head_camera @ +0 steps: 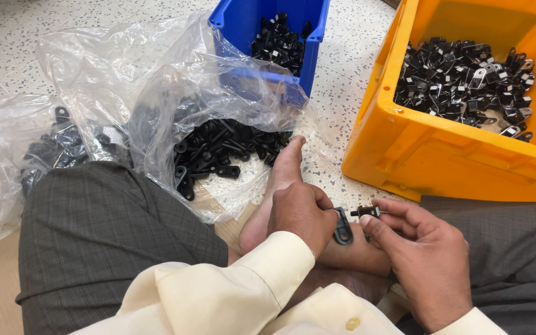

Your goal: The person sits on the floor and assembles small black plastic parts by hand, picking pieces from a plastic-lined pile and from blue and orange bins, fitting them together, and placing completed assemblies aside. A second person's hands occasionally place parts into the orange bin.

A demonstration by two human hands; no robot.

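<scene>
Two bare hands worked above a crossed leg on the speckled floor: the left hand (302, 214) pinched a black, loop-shaped plastic clip (342, 226) between its fingers, while the right hand (423, 254) held a small dark pin-like part (365, 212) at its fingertips, just beside the clip. More black clips lay heaped on a crumpled clear plastic bag (156, 80) near the foot, and others filled a blue plastic bin (237, 22) and a large yellow plastic crate (442, 155) beyond.
</scene>
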